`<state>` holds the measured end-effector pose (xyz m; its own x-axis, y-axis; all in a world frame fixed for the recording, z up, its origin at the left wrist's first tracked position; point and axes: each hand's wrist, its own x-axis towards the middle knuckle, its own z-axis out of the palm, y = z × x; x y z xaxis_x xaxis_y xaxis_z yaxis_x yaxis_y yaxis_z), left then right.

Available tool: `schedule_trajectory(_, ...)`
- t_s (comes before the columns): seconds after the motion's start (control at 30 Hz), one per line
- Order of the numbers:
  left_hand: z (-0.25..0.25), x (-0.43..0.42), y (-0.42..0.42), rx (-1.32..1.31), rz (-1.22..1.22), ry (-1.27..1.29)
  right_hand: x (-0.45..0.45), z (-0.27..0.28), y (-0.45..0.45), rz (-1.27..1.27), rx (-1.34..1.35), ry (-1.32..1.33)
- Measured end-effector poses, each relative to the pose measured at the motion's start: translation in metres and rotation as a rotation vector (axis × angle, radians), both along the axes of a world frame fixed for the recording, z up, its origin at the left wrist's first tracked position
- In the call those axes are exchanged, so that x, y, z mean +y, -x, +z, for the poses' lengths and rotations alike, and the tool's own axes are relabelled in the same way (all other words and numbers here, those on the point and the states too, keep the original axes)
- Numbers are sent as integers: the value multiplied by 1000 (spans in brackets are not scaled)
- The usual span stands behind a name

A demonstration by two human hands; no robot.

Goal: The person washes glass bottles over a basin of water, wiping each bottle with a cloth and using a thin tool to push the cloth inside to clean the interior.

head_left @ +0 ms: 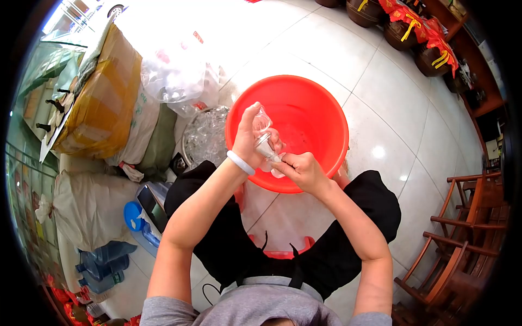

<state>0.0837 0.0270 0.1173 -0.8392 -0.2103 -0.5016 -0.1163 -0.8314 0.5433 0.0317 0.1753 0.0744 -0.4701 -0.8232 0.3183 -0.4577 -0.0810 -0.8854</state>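
Over the red basin (326, 127) my left hand (254, 133) is closed round a small clear glass bottle (265, 145), its thumb pointing up. A white bracelet is on that wrist. My right hand (304, 169) pinches a whitish cloth or film (277, 167) against the lower end of the bottle; whether it is cloth or plastic I cannot tell. Beside the basin on the left stands a round container of clear glassware (209, 136).
Clear plastic bags (176, 76) and a taped cardboard box (103, 103) lie at the left, near a phone (151, 208) and a blue lid (133, 215). Dark jars (399, 33) line the upper right. Wooden chairs (451, 261) stand at the right.
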Motion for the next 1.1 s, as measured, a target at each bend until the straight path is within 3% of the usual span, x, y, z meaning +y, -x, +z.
schedule_trajectory(0.03, -7, -1, -1, -1, 3, -3, 2, -3, 1, 3, -1, -3)
schedule_trajectory(0.1, -17, -6, -1, -38, 6, 0, 2, 0, 3, -54, 409, -138)
schedule_trajectory(0.13, -20, -9, -2, -38, 5, 2, 1, 1, 2, -55, 409, -137)
schedule_trajectory(0.2, -10, -11, -5, 91, -65, -24, -2, 3, -2, 110, -322, -45)
schedule_trajectory(0.23, -4, -10, -5, 90, -68, -24, -1, 7, -1, 107, -322, -44)
schedule_trajectory(0.3, 6, -9, -4, 237, -43, -157, 1, 29, 4, 219, -1054, -270)
schedule_trajectory(0.57, -5, -10, -3, 489, -134, -306, 0, 25, 2, 340, -1385, -225)
schedule_trajectory(0.67, -7, -9, -3, 360, -64, -268, -3, 24, -2, 301, -1300, -213)
schedule_trajectory(0.73, -6, -6, -5, 229, -22, -90, -5, 16, -11, 9, -506, -202)
schedule_trajectory(0.77, -3, -6, -4, 228, -21, -89, -5, 18, -12, 11, -506, -202)
schedule_trajectory(0.83, 2, -4, -4, 188, 115, -87, -4, 23, -14, -81, -6, -113)
schedule_trajectory(0.93, -6, -11, -3, 222, 178, -120, -10, 15, -11, -185, 75, 111)
schedule_trajectory(1.1, -3, -10, -3, 253, 197, -13, -7, 20, -9, -174, 213, -60)
